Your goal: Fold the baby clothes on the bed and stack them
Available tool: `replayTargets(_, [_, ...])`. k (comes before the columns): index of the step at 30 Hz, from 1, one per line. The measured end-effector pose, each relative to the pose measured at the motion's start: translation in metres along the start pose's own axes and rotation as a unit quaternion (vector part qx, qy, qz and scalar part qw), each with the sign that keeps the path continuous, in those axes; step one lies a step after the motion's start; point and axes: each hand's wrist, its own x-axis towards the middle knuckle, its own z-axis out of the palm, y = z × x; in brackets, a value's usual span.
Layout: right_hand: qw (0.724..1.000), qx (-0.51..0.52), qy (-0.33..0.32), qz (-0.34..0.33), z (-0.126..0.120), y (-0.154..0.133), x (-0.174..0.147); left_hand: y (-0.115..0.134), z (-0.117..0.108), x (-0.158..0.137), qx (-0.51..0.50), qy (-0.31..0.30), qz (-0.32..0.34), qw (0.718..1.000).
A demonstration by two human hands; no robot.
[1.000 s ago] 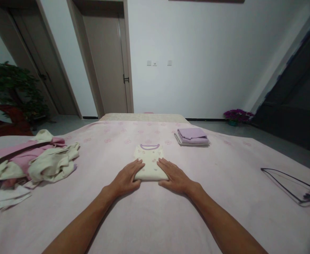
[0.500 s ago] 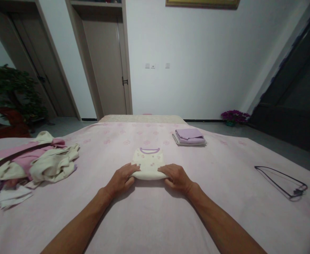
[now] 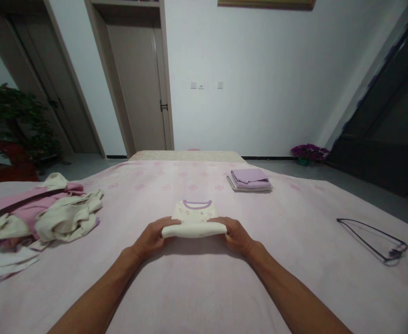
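A small cream shirt (image 3: 195,228) with a purple neckline and a faint print lies in front of me, its near part folded into a thick roll. My left hand (image 3: 155,235) grips the roll's left end, thumb below and fingers on top. At the right end, my right hand (image 3: 234,233) holds it the same way. The near edge looks slightly lifted, with a shadow beneath it. The neckline points away from me and rests on the pink bedspread (image 3: 197,287).
To the left lies a heap of cream and pink clothes (image 3: 64,218) with a dark strap across it. Folded lilac and pale clothes (image 3: 249,180) sit stacked beyond my right hand. A thin black frame-like object (image 3: 371,239) lies at the right.
The near edge of the shirt is now a wider, thicker roll, and less of the printed front shows. My left hand has moved slightly left, and my right hand slightly right.
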Motion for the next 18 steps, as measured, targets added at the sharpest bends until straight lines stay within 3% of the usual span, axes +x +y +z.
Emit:
replayTargets(3, [0.992,0.047,0.012,0.12,0.003,-0.005,0.001,0.005,0.007,0.0,-0.067,0.055,-0.093,0.992])
replayTargets(6, [0.977,0.072,0.015,0.2,0.009,-0.005,0.005,0.012,0.015,0.006,-0.103,0.104,-0.128,0.981])
replayTargets(12, [0.947,0.163,0.133,0.244,0.023,0.001,0.024,0.016,0.027,0.037,-0.036,0.176,-0.211,0.961])
replayTargets(18, [0.936,0.055,0.161,0.309,0.027,0.01,0.036,0.001,0.033,0.065,0.012,0.154,-0.289,0.945])
